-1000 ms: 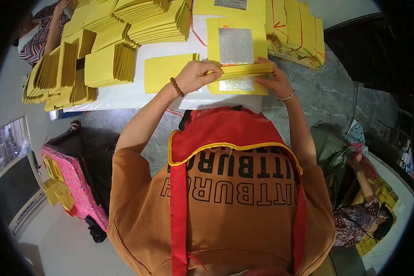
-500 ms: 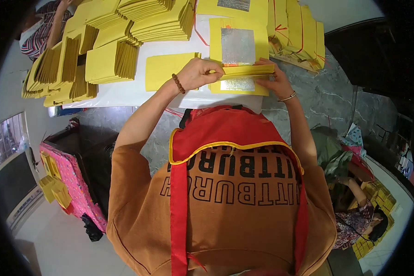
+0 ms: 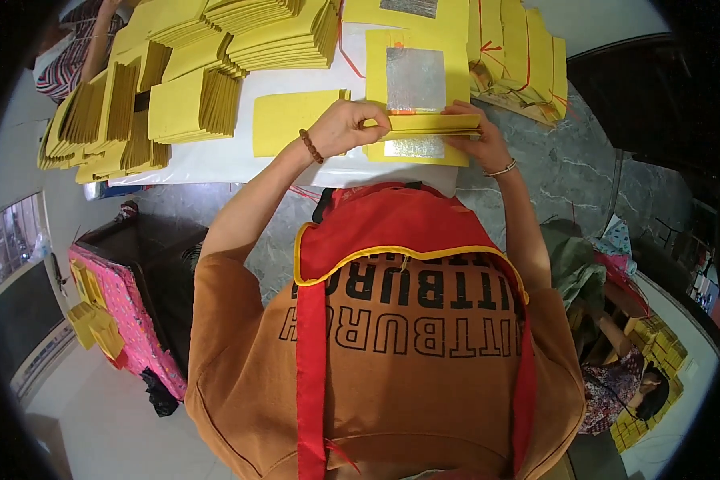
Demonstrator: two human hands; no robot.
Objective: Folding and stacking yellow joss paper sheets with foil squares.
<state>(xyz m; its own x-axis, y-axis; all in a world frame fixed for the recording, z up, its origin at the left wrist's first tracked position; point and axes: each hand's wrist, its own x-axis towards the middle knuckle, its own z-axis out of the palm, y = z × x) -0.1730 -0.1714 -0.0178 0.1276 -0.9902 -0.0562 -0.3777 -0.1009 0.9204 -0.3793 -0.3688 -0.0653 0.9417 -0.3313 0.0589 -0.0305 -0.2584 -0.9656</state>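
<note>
Both my hands grip the ends of a narrow folded band of yellow paper (image 3: 432, 122). My left hand (image 3: 350, 126), a beaded bracelet at its wrist, pinches the left end with thumb and fingers. At the right end, my right hand (image 3: 480, 140) holds on with its fingers partly hidden behind the paper. Beneath the band lies a yellow sheet with a silver foil square (image 3: 415, 78), its foil showing above and below. Left of it, close to my left hand, a folded yellow sheet (image 3: 288, 122) rests on the white-covered table (image 3: 320, 170).
Fanned piles of folded yellow paper (image 3: 192, 104) fill the table's left side. Bundles tied with red string (image 3: 520, 60) stand at the right. One person (image 3: 76, 60) is at the far left; another person (image 3: 628, 384) is at lower right beside more yellow bundles (image 3: 656, 344).
The folded yellow band has turned slightly in my hands, showing more of its upper face. Otherwise my hands stay in nearly the same place.
</note>
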